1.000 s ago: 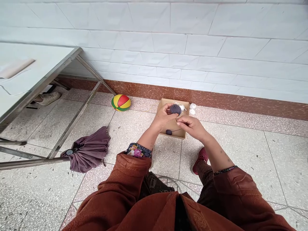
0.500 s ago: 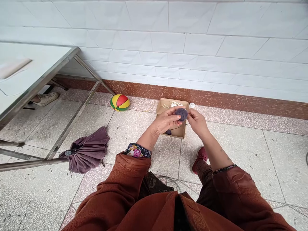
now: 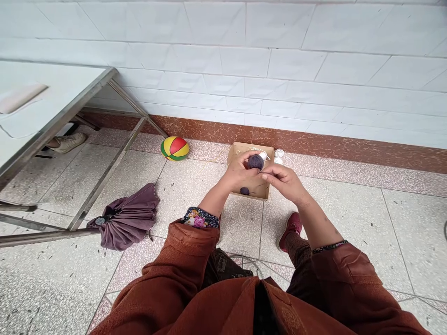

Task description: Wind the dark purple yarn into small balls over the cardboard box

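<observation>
My left hand [image 3: 240,170] is closed around a dark purple ball of yarn [image 3: 256,162], held over an open cardboard box [image 3: 262,190] on the floor. Close beside it, my right hand [image 3: 285,181] pinches the yarn strand at the ball's lower right. Inside the box lies a smaller dark ball of yarn [image 3: 245,191], with a loose strand running from it. White yarn [image 3: 263,156] shows at the back of the box, partly behind the held ball. Two white balls [image 3: 278,153] rest on the floor just right of the box.
A striped ball [image 3: 175,148] lies by the wall. At left, a folded purple umbrella [image 3: 131,216] lies against the metal frame of a white-topped table [image 3: 70,77]. Another person's shoe [image 3: 71,142] shows under the table. My red shoe [image 3: 292,230] stands right of the box.
The yarn ball has shifted slightly left and turned in my left hand. My right hand has moved down from the ball's upper right to its lower right, uncovering the small ball in the box.
</observation>
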Motion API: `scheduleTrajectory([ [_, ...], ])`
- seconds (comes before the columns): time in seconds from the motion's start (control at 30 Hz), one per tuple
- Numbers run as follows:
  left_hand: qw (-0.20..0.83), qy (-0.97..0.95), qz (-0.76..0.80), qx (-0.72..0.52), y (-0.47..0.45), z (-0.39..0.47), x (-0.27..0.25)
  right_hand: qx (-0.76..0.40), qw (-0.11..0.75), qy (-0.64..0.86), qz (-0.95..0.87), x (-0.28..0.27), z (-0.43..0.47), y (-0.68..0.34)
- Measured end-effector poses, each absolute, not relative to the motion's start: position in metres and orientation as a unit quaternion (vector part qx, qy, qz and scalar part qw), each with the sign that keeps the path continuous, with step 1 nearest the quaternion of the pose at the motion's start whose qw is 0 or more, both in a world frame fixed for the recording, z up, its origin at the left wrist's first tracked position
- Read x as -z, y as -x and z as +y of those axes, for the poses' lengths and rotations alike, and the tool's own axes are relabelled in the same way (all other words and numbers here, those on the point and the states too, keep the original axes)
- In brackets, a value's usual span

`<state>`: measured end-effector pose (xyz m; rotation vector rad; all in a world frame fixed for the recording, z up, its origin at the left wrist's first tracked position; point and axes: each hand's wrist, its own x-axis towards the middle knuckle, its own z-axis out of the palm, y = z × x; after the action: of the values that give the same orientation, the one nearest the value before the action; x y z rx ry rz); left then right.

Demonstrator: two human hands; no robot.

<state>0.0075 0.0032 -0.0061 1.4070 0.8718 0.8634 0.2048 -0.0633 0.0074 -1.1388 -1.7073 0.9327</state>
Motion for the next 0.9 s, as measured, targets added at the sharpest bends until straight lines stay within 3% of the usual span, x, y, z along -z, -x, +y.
scheduleTrajectory([
  [0.23, 0.640, -0.669, 0.295, -0.239, -0.012, -0.014, -0.004, -0.341, 0.501, 0.543, -0.581, -0.002, -0.055, -0.216],
  [0.43, 0.699, -0.578, 0.264, -0.329, -0.012, -0.011, -0.004, -0.298, 0.449, 0.603, -0.588, 0.021, -0.047, -0.217],
  [0.7, 0.630, -0.500, 0.412, -0.428, -0.013, 0.002, 0.007, -0.347, 0.384, 0.482, -0.707, 0.011, -0.060, -0.196],
  [0.9, 0.599, -0.588, 0.414, -0.352, -0.007, 0.002, 0.004, -0.413, 0.477, 0.472, -0.616, -0.012, -0.062, -0.209],
])
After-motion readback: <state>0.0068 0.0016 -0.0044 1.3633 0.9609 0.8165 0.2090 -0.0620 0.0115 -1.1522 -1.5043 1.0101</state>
